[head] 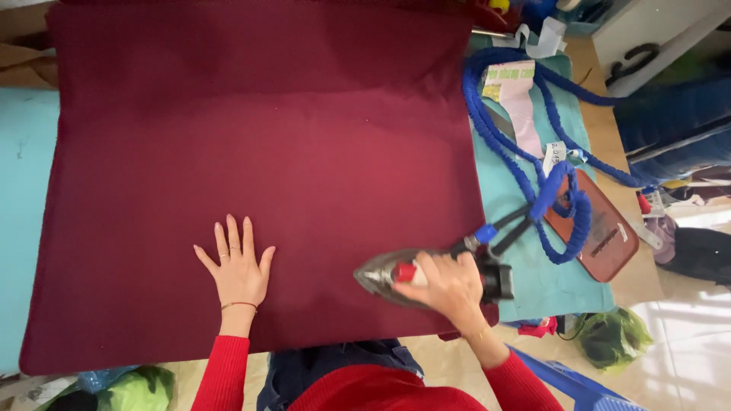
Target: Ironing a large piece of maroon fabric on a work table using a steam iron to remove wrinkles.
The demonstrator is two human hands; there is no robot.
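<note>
Ironing a maroon cloth on a padded turquoise table.

The maroon cloth point(259, 152) covers most of the turquoise table point(27, 190); pale tiled floor point(685, 335) shows at 4 o'clock. The left hand point(237, 268) lies flat and open on the cloth, fingers spread, holding nothing. The right hand point(448, 285) is closed around the handle of the steam iron point(396, 275) at the cloth's 5 o'clock edge. At 2 o'clock, a blue braided hose point(525, 164) loops past white and pink paper labels point(512, 91) and a reddish-brown iron rest point(605, 232).

cloth point(259, 152): plain maroon | hose point(525, 152): blue | table cover point(533, 266): turquoise | sleeves point(225, 373): red
</note>
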